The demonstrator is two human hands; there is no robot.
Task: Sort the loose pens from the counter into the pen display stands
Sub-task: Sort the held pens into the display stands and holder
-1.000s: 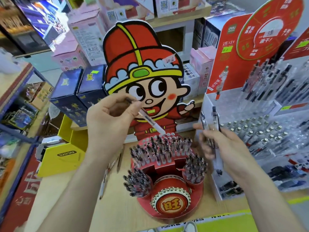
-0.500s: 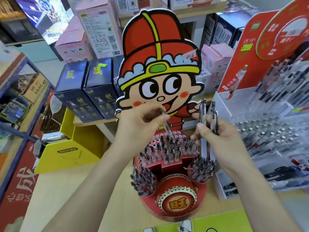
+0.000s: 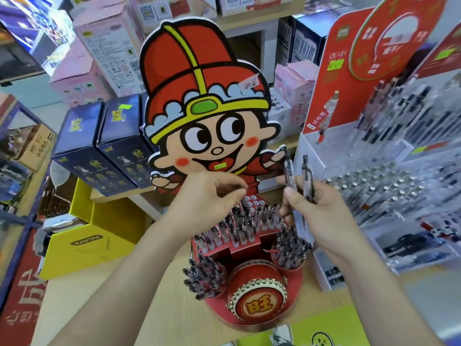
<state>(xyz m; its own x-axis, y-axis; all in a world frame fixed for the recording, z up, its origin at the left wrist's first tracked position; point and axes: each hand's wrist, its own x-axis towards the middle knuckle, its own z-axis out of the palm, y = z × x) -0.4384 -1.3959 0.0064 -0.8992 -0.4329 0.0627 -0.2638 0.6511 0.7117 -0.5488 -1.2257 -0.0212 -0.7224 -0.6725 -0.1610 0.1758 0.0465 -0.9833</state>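
A red cartoon-figure pen stand (image 3: pixel 259 300) sits on the wooden counter (image 3: pixel 99 310), with pens packed in its rear rows (image 3: pixel 252 221) and in two side cups. My left hand (image 3: pixel 207 196) hovers over the rear rows, fingertips curled and pinching the top of a pen (image 3: pixel 240 188) that stands almost fully in a slot. My right hand (image 3: pixel 319 216) grips two clear pens with black clips (image 3: pixel 296 176), held upright beside the stand's right cup (image 3: pixel 289 245). A white and clear tiered pen stand (image 3: pixel 399 196) stands to the right.
A yellow box (image 3: pixel 94 236) lies left of the red stand. Dark blue boxes (image 3: pixel 99 146) and pink boxes (image 3: pixel 99 58) are stacked behind it. A red sign board (image 3: pixel 349 71) rises behind the tiered stand. A yellow-green mat (image 3: pixel 324 328) lies at the counter's near edge.
My left hand brought its pen down from a slant above the stand and pushed it into the rear row. My right hand shifted slightly with its two pens.
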